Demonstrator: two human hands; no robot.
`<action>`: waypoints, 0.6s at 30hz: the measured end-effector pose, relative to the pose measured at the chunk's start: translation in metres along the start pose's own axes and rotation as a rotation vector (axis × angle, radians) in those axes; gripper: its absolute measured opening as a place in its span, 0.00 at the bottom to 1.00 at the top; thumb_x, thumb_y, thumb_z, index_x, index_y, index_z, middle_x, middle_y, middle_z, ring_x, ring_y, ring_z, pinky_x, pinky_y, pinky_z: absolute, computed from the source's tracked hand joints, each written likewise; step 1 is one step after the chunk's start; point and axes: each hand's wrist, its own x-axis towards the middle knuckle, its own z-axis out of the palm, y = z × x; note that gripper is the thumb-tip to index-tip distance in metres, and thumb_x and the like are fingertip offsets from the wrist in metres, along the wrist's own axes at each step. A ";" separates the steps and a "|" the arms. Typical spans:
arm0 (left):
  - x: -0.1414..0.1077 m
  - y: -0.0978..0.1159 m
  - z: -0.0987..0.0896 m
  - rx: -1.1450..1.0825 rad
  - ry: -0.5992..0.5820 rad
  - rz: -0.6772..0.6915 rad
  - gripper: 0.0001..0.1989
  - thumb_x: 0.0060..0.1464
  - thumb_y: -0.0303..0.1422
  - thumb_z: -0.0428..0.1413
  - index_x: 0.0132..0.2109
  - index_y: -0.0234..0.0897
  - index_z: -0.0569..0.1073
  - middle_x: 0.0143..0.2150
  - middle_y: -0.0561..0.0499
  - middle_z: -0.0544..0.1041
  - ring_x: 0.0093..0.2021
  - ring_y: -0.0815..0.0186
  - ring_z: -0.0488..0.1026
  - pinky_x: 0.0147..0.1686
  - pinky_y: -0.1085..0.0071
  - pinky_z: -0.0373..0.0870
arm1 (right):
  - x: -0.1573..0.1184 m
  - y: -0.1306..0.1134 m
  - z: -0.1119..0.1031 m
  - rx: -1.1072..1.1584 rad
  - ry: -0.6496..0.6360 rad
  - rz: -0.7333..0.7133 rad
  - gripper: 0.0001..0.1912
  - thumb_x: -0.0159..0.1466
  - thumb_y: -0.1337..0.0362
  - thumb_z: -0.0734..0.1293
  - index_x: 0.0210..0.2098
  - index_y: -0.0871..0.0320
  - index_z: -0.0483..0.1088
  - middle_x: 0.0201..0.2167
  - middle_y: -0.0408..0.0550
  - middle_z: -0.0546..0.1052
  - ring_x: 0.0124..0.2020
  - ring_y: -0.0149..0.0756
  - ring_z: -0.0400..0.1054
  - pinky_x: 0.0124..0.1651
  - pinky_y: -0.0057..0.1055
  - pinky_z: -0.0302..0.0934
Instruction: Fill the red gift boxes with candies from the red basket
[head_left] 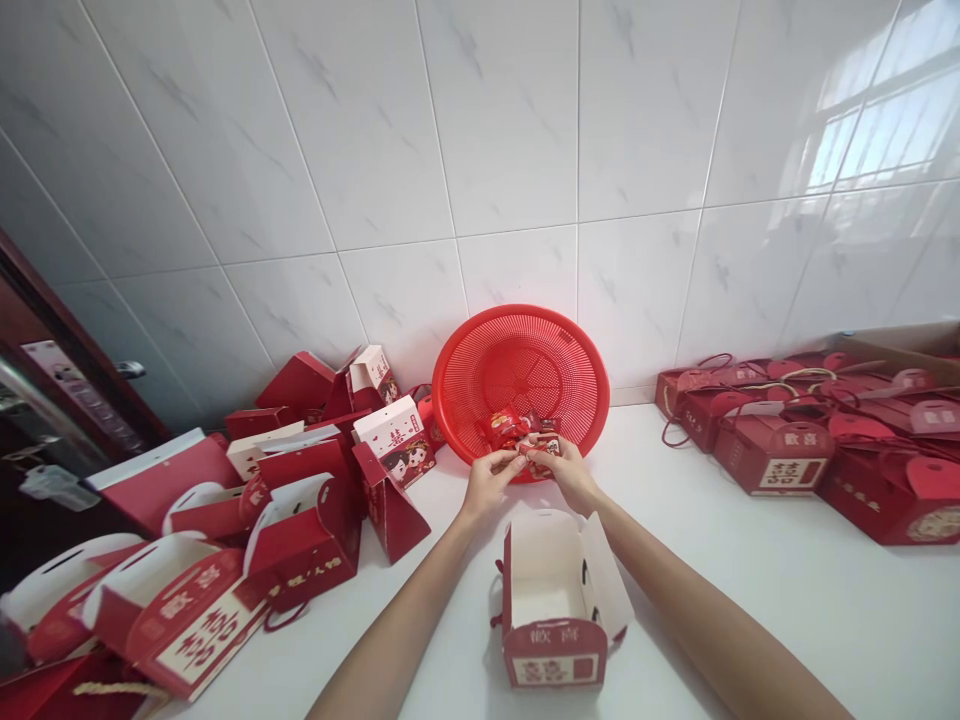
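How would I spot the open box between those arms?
Find the big red basket leaning on the tiled wall. Just in front, between the forearms, sits a red box with a white inside. Unlike the boxes crowded either side, it stands alone.

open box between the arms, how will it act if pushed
The open box looks empty and made of card, so is probably light. Its thin side flap would likely bend if gripped. Sitting flat, it should slide, not roll.

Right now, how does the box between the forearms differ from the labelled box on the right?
The near box gapes open; the right-hand box is folded shut. The near box stands alone; the right-hand box sits against others. Both are red with pale front labels.
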 end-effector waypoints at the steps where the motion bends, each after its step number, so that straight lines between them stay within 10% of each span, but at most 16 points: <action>1: 0.000 0.000 -0.001 0.004 0.005 0.003 0.20 0.41 0.47 0.68 0.36 0.35 0.82 0.36 0.45 0.84 0.39 0.57 0.79 0.44 0.62 0.74 | 0.000 0.001 0.000 -0.005 0.000 0.005 0.21 0.43 0.59 0.79 0.34 0.58 0.73 0.34 0.48 0.79 0.32 0.35 0.70 0.35 0.31 0.63; 18: -0.004 0.000 0.000 -0.022 0.038 -0.045 0.18 0.42 0.45 0.68 0.34 0.35 0.82 0.33 0.47 0.83 0.35 0.61 0.77 0.40 0.66 0.73 | -0.001 0.003 0.001 -0.014 0.004 -0.010 0.24 0.41 0.57 0.79 0.34 0.58 0.73 0.28 0.44 0.77 0.25 0.31 0.65 0.32 0.32 0.59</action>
